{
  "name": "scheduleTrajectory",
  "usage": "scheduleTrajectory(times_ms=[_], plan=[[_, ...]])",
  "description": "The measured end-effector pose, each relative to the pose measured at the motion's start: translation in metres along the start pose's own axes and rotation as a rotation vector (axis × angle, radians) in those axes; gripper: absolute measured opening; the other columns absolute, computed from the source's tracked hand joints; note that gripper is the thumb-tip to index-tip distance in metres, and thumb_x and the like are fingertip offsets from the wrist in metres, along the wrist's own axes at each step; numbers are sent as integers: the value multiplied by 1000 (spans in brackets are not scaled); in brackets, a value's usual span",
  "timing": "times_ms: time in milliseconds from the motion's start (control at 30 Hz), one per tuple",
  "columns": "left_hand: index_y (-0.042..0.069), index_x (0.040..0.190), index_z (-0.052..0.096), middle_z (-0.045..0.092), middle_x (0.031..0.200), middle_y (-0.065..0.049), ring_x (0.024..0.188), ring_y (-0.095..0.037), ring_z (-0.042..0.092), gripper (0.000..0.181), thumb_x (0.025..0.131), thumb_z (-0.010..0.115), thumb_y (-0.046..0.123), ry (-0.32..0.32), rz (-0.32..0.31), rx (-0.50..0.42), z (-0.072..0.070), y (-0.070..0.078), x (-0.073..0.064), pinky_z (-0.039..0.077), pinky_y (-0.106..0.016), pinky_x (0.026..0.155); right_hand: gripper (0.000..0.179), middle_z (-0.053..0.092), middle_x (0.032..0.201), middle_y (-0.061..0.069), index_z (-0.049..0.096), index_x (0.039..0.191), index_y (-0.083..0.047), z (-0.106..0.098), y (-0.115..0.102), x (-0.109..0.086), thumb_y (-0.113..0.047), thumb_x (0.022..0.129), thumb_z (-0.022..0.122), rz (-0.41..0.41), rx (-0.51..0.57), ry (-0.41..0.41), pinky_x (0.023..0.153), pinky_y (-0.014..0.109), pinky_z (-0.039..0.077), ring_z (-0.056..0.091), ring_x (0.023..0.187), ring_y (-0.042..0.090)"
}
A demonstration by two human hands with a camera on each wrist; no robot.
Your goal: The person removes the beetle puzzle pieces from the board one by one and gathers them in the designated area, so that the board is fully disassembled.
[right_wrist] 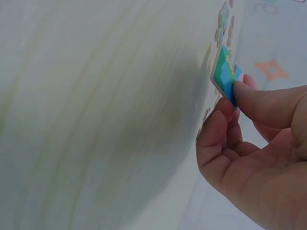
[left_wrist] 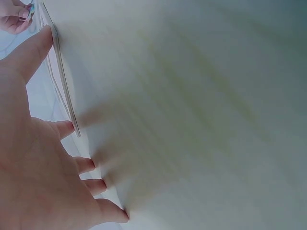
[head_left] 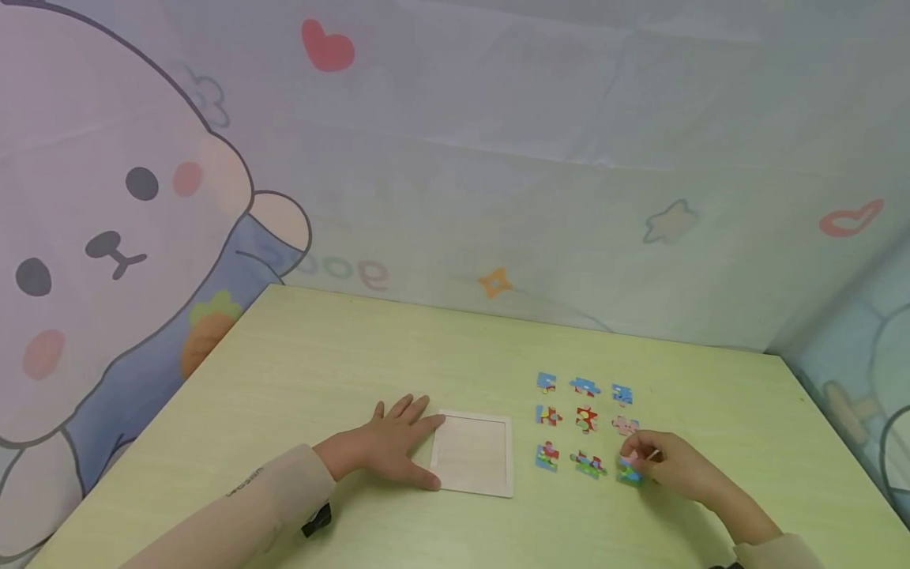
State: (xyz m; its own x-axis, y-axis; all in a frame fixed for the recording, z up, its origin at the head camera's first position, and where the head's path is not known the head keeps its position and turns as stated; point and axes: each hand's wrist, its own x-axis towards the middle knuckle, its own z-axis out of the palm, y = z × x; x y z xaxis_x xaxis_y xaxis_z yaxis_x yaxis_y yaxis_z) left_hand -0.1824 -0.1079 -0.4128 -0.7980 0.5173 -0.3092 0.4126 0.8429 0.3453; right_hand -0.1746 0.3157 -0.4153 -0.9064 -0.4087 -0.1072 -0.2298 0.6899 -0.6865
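Note:
My right hand (head_left: 663, 461) pinches a green and blue corner puzzle piece (right_wrist: 224, 74) between thumb and fingers, lifted off the table in the right wrist view. In the head view this piece is at the front right of a grid of puzzle pieces (head_left: 586, 419), partly covered by the fingers. My left hand (head_left: 393, 446) lies with fingers spread at the left side of a square wooden puzzle frame (head_left: 513, 458). Its thumb and index finger touch the frame's edge, and the other fingertips rest on the table, as the left wrist view shows.
The loose pieces lie in rows on the pale yellow-green table (head_left: 341, 348), right of the wooden frame. Behind the table hangs a cloth backdrop (head_left: 498, 158) printed with a bear, hearts and stars. A dark strap (head_left: 317, 520) sits at the left wrist.

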Motion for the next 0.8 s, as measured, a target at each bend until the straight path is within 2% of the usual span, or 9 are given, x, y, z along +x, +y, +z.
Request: scheduleTrajectory(times_ms=[333,800], plan=[[17,153,27,9,161,-16,148,-37,3,94,80,65,63,1,12,-6,-1,2,0,4,-68,110,6,52,81,3,62,94,-3,0,4,-1,1,91,59,44,-28,0,64,26,41,46,75,15],[16,153,27,10,160,-18,147,-39,3,95,80,65,63,1,16,7,0,2,0,5,-69,109,7,58,84,3,64,93,-4,3,7,1,1,90,61,70,-59,18,69,31,44,50,79,17]])
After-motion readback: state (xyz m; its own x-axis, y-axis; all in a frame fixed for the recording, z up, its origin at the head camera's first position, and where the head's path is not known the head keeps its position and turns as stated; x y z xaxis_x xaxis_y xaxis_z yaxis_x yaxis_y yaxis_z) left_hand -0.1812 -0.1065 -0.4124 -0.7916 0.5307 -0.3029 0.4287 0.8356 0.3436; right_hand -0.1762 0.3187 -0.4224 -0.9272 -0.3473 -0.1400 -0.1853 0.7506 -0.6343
